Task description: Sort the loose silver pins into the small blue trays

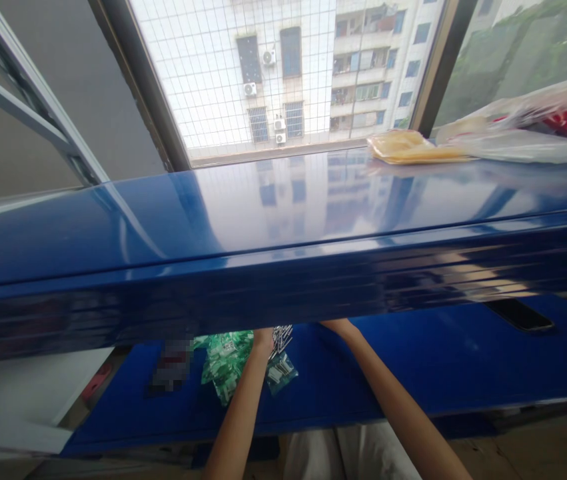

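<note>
Both of my forearms reach under the front edge of a blue upper shelf (283, 287), which hides most of each hand. My left hand (264, 339) shows only its wrist side, between a heap of green-printed clear packets (227, 363) and a pile of thin metal pins or screws (281, 339). A small clear bag (282, 372) with metal pieces lies just below that hand. Only the wrist edge of my right hand (338, 326) is visible, above the blue lower surface (333, 373). The fingers of both hands are out of sight.
A black phone (520, 315) lies at the right of the lower surface. On the upper shelf sit a yellowish packet (408, 147) and a clear plastic bag (528, 130) with something red. A blurred-out dark item (170, 365) lies left of the packets. Metal racking (38, 87) stands at left.
</note>
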A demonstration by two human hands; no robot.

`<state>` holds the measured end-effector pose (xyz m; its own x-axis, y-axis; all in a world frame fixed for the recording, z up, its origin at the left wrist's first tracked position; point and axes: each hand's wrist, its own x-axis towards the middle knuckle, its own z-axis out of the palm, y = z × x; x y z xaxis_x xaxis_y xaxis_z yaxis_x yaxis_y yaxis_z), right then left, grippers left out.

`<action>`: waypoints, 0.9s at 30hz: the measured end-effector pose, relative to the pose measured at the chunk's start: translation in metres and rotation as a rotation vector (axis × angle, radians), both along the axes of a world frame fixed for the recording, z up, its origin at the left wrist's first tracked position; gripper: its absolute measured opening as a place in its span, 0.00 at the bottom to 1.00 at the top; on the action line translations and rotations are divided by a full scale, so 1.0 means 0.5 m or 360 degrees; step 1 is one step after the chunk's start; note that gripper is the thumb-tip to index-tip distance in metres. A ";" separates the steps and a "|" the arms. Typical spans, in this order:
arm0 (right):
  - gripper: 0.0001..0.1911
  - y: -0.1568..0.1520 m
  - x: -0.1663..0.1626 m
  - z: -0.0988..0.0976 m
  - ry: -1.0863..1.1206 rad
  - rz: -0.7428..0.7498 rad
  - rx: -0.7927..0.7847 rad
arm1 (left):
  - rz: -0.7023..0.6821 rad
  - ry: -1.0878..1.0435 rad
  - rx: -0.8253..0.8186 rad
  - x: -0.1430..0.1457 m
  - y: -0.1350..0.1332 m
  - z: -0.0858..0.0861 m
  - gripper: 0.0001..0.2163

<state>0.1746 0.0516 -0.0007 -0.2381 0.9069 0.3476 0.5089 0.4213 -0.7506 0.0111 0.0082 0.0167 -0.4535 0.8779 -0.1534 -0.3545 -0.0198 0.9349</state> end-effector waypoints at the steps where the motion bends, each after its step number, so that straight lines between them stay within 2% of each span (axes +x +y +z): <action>1: 0.14 -0.003 0.001 -0.001 -0.0102 -0.0011 -0.0010 | 0.0016 -0.0007 0.0001 0.000 0.000 0.002 0.13; 5: 0.21 -0.014 0.003 -0.001 -0.0458 -0.0076 -0.0070 | 0.0088 -0.0042 -0.0087 0.000 -0.001 0.009 0.16; 10: 0.11 -0.020 -0.003 0.005 -0.0542 -0.0045 -0.0068 | 0.0070 -0.0057 -0.0191 -0.004 -0.003 0.011 0.19; 16: 0.11 -0.018 -0.010 0.013 -0.0311 -0.0154 0.0129 | 0.0035 -0.0012 -0.0078 -0.012 0.001 -0.001 0.16; 19: 0.10 -0.019 -0.014 0.028 -0.0078 -0.0096 0.0177 | -0.0058 0.0093 -0.0013 -0.014 0.003 -0.006 0.11; 23: 0.07 -0.022 -0.022 0.041 0.0140 0.0019 0.0121 | -0.0242 0.0277 -0.0004 -0.012 0.002 -0.014 0.05; 27: 0.08 -0.026 -0.029 0.042 0.0152 0.0054 -0.0024 | -0.0401 0.0432 -0.0007 -0.009 -0.002 -0.021 0.06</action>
